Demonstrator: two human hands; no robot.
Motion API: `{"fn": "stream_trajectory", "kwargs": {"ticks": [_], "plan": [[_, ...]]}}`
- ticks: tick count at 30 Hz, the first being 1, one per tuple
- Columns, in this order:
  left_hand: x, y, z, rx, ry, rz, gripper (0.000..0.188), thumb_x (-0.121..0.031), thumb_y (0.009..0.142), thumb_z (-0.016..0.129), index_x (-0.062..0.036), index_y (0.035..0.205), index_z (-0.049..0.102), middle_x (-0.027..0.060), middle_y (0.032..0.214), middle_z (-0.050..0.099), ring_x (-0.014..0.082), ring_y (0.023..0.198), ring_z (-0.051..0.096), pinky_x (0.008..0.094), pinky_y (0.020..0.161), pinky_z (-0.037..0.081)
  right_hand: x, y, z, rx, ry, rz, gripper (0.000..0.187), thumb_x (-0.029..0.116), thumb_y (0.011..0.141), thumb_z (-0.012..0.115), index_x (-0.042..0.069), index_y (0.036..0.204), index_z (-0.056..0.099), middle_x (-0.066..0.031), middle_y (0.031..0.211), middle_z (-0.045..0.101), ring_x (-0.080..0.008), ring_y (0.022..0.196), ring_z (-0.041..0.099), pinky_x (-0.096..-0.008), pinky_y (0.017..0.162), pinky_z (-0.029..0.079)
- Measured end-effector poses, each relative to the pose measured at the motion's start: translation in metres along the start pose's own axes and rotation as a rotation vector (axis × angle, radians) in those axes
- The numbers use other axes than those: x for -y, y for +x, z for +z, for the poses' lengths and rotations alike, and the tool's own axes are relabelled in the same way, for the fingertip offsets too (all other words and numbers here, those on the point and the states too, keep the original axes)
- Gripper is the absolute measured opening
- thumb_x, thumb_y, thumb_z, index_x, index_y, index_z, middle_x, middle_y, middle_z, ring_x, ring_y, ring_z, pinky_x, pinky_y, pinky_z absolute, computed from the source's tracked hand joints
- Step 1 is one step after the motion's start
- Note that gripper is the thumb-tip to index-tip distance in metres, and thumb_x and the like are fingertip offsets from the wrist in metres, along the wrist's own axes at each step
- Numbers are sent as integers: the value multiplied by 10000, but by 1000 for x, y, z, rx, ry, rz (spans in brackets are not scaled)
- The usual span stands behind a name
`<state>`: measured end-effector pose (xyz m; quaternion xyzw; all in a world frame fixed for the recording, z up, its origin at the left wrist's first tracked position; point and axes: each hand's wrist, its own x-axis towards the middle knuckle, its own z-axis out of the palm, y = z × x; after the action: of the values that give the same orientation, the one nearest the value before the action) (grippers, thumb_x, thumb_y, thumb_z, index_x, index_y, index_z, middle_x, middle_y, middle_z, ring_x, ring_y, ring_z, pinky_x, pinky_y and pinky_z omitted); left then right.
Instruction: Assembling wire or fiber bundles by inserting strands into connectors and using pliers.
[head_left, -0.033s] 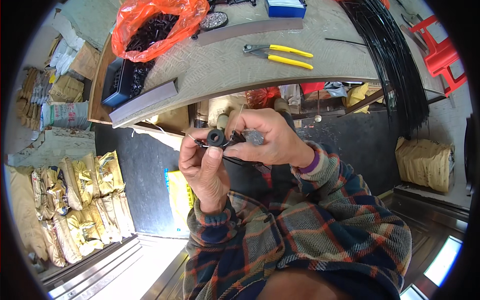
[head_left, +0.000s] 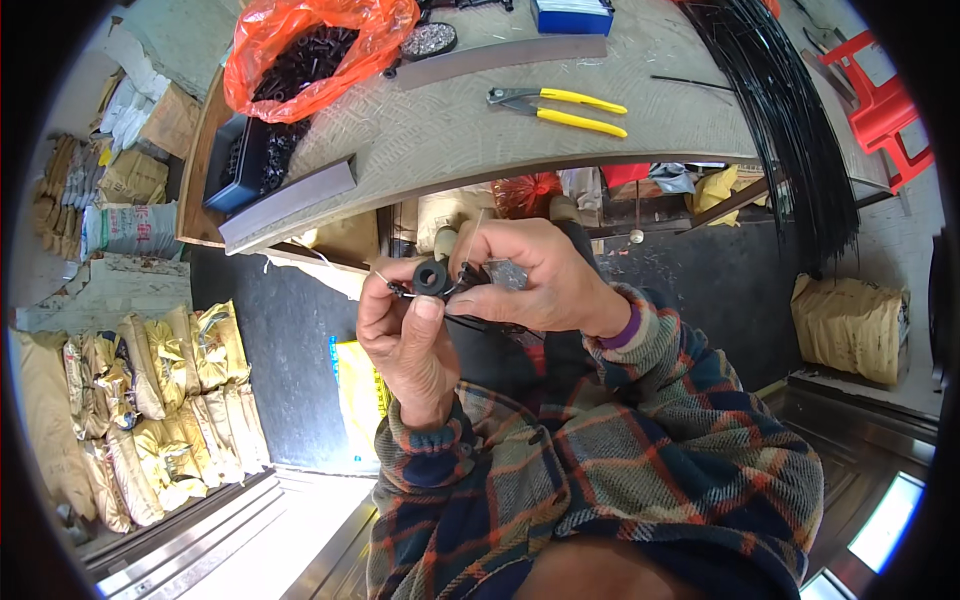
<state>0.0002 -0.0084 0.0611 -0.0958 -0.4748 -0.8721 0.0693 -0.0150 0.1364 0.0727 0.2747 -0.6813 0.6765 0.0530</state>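
In front of my chest, below the table's near edge, my left hand pinches a small black ring-shaped part between thumb and fingers, its round hole facing up. Close against it, my right hand is closed on a small dark part, with a thin pale wire standing up from there. Another short wire end sticks out past my left fingertips. A shiny grey piece shows by my right palm; whether I hold it I cannot tell. My fingers hide how the parts join.
On the table lie yellow-handled pincers. Beyond are an orange bag of black parts, a blue tray, a blue box and a dish of small metal bits. Long black strips hang over the right edge.
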Motion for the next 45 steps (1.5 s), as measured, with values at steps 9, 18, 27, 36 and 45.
{"fn": "stream_trajectory", "kwargs": {"ticks": [9, 18, 27, 36, 45], "plan": [[-7, -8, -15, 132, -67, -105, 258, -178, 735, 680, 5, 869, 558, 35, 822, 490, 118, 771, 471, 241, 731, 379, -10, 3, 6, 186, 230, 219, 286, 154, 664, 767, 28, 764, 531, -1, 702, 507, -88, 652, 466, -226, 593, 378], [-4, -18, -29, 184, -34, -85, 304, -247, 726, 696, -8, 835, 543, 39, 797, 475, 126, 732, 440, 240, 692, 353, -10, 16, 1, 444, 190, 135, 254, 150, 664, 764, 16, 723, 557, -17, 670, 564, -98, 629, 513, -246, 569, 394], [7, -20, -40, 30, -65, -52, 287, -164, 756, 687, -8, 933, 523, 58, 884, 510, 137, 824, 514, 265, 781, 426, -20, -23, 48, -381, -685, -394, 362, 213, 635, 739, 19, 904, 594, -102, 829, 610, -238, 699, 611, -314, 582, 493], [15, -30, -37, -95, -30, -65, 264, -159, 798, 645, -12, 975, 516, 36, 920, 526, 109, 846, 506, 245, 786, 416, -27, -23, 53, -368, -567, -330, 301, 87, 639, 722, 8, 899, 593, -111, 815, 607, -226, 699, 608, -297, 583, 489], [8, -49, -35, -261, 522, -98, 395, -67, 876, 491, 40, 1250, 421, 87, 992, 582, 86, 888, 513, 211, 792, 410, -41, -29, 67, -155, -443, -205, 498, 92, 640, 721, 71, 1088, 505, -96, 962, 553, -268, 794, 591, -309, 613, 486]]}}
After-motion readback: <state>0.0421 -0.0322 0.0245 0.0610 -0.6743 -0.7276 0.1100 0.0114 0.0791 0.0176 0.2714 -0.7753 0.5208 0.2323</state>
